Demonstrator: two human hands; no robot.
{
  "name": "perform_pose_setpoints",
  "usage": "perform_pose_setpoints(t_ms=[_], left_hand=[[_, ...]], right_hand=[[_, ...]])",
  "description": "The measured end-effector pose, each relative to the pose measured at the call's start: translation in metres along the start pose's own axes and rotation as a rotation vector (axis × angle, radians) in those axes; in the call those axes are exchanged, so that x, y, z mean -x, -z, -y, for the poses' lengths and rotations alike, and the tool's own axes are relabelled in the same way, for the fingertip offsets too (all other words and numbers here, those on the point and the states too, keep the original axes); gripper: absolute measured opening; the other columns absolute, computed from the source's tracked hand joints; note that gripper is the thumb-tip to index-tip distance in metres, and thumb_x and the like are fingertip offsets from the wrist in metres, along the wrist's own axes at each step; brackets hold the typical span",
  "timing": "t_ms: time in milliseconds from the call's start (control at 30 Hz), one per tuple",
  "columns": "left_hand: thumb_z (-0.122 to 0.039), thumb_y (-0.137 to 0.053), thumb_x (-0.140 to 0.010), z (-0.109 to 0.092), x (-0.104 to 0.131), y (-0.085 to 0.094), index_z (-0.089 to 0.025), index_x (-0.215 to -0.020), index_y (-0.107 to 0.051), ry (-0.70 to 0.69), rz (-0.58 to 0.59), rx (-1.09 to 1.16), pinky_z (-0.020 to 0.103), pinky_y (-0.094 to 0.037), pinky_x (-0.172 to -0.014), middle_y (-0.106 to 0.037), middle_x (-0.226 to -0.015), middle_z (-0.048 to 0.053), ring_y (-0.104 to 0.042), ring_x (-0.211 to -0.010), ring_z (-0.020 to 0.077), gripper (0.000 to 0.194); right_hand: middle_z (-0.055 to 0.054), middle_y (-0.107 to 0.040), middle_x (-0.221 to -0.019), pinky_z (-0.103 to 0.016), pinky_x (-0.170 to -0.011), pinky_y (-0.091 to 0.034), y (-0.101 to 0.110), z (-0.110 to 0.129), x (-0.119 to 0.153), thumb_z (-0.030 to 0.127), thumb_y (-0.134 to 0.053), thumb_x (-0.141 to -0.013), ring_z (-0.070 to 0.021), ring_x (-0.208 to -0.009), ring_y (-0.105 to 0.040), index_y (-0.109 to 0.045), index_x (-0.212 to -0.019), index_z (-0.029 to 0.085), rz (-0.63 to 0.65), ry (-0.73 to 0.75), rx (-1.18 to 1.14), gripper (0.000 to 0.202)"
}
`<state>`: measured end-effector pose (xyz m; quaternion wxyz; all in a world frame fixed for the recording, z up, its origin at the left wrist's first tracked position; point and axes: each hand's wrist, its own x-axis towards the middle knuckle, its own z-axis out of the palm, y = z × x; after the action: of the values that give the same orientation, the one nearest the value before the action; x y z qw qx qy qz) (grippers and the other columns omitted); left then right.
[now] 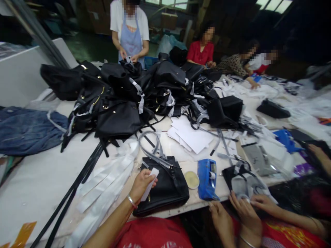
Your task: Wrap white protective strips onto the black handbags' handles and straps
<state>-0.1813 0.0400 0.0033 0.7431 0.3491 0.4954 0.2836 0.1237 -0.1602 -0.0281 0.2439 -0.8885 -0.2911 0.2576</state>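
My left hand (143, 183), with a bracelet at the wrist, is closed on a folded white paper strip (150, 186). It is over the left side of a black handbag (168, 193) that lies at the table's near edge. The bag's handles (152, 144) are wrapped in a pale covering and extend away from me. My right hand (221, 220) is at the table edge, just below a blue tape dispenser (205, 179). Its fingertips are pinched together; what they hold, if anything, is too small to make out. A round, pale yellow roll (191, 179) sits between bag and dispenser.
Black bags (119, 117) are heaped across the table. White sheets (191, 134) lie before them, white strips (103, 182) and black straps (74, 186) to the left. At right, a co-worker's hands (245, 213) touch another bag (232, 175). Several people stand or sit opposite.
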Motion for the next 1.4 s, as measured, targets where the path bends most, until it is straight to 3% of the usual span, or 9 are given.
perform_pose_setpoints(t_ms=[133,233,367,700,900,1000,1100,1200,1400], left_hand=[[-0.041,-0.069,-0.068,0.002,-0.003,-0.001,-0.016,-0.083,-0.049,0.001,-0.032,0.000,0.023,-0.046,-0.053,-0.067,-0.070,0.004,-0.061,-0.054,0.0128,0.035],[-0.041,-0.069,-0.068,0.003,-0.001,-0.002,-0.016,-0.082,-0.049,-0.010,-0.029,-0.008,0.023,-0.045,-0.053,-0.067,-0.069,0.003,-0.061,-0.054,0.0130,0.035],[-0.041,-0.068,-0.070,0.004,0.002,0.000,-0.016,-0.084,-0.049,-0.053,-0.016,-0.012,0.023,-0.045,-0.053,-0.067,-0.069,0.003,-0.062,-0.055,0.0131,0.034],[-0.039,-0.064,-0.076,-0.003,0.005,0.013,-0.016,-0.083,-0.049,-0.002,0.096,0.221,0.018,-0.039,-0.050,-0.065,-0.070,0.003,-0.056,-0.052,0.0077,0.029],[-0.034,-0.064,-0.078,-0.010,-0.002,0.027,-0.016,-0.077,-0.047,0.116,0.275,0.419,0.018,-0.036,-0.049,-0.061,-0.069,0.003,-0.051,-0.051,0.0065,0.024],[-0.032,-0.063,-0.078,-0.010,-0.006,0.032,-0.016,-0.080,-0.048,0.178,0.351,0.497,0.017,-0.033,-0.048,-0.058,-0.069,0.002,-0.050,-0.051,0.0062,0.023],[-0.030,-0.063,-0.079,-0.010,-0.008,0.034,-0.015,-0.084,-0.048,0.204,0.386,0.539,0.017,-0.031,-0.048,-0.057,-0.070,0.002,-0.048,-0.051,0.0057,0.021],[-0.029,-0.063,-0.079,-0.011,-0.008,0.035,-0.015,-0.083,-0.047,0.220,0.367,0.538,0.017,-0.031,-0.048,-0.057,-0.070,0.003,-0.049,-0.052,0.0056,0.021],[-0.035,-0.060,-0.080,-0.009,-0.002,0.025,-0.017,-0.081,-0.044,0.040,0.182,0.370,0.019,-0.036,-0.049,-0.061,-0.070,0.003,-0.052,-0.051,0.0074,0.025]], right_hand=[[-0.004,-0.065,-0.081,-0.029,-0.069,-0.044,-0.023,0.095,0.005,0.044,-0.046,-0.082,-0.0203,-0.072,-0.060,-0.061,-0.092,0.023,0.269,0.245,-0.214,0.027],[-0.002,-0.064,-0.077,-0.026,-0.064,-0.043,-0.048,0.174,0.012,0.039,-0.047,-0.084,-0.0165,-0.065,-0.057,-0.062,-0.094,0.022,0.501,0.435,-0.332,0.025],[0.000,-0.062,-0.073,-0.024,-0.062,-0.041,-0.079,0.221,0.015,0.030,-0.046,-0.085,-0.0141,-0.062,-0.054,-0.065,-0.087,0.023,0.571,0.634,-0.317,0.020],[-0.001,-0.062,-0.078,-0.025,-0.068,-0.041,-0.100,0.232,0.010,0.028,-0.045,-0.086,-0.0164,-0.073,-0.056,-0.063,-0.085,0.023,0.571,0.769,-0.269,0.019],[0.003,-0.057,-0.068,-0.024,-0.058,-0.042,-0.123,0.226,0.008,0.029,-0.050,-0.083,-0.0117,-0.055,-0.051,-0.058,-0.094,0.022,0.600,0.608,-0.414,0.016],[0.006,-0.054,-0.066,-0.022,-0.053,-0.041,-0.138,0.223,0.005,0.028,-0.055,-0.079,-0.0104,-0.052,-0.050,-0.048,-0.107,0.022,0.590,0.499,-0.552,0.029],[0.009,-0.050,-0.062,-0.021,-0.046,-0.038,-0.152,0.219,-0.002,0.031,-0.056,-0.078,-0.0083,-0.045,-0.046,-0.043,-0.105,0.022,0.675,0.417,-0.650,0.032],[0.009,-0.049,-0.057,-0.020,-0.043,-0.036,-0.156,0.215,-0.011,0.035,-0.055,-0.078,-0.0077,-0.040,-0.043,-0.045,-0.099,0.021,0.757,0.390,-0.627,0.028],[0.006,-0.053,-0.065,-0.022,-0.048,-0.041,-0.132,0.219,-0.007,0.036,-0.054,-0.081,-0.0098,-0.049,-0.049,-0.045,-0.115,0.020,0.623,0.423,-0.523,0.038]])
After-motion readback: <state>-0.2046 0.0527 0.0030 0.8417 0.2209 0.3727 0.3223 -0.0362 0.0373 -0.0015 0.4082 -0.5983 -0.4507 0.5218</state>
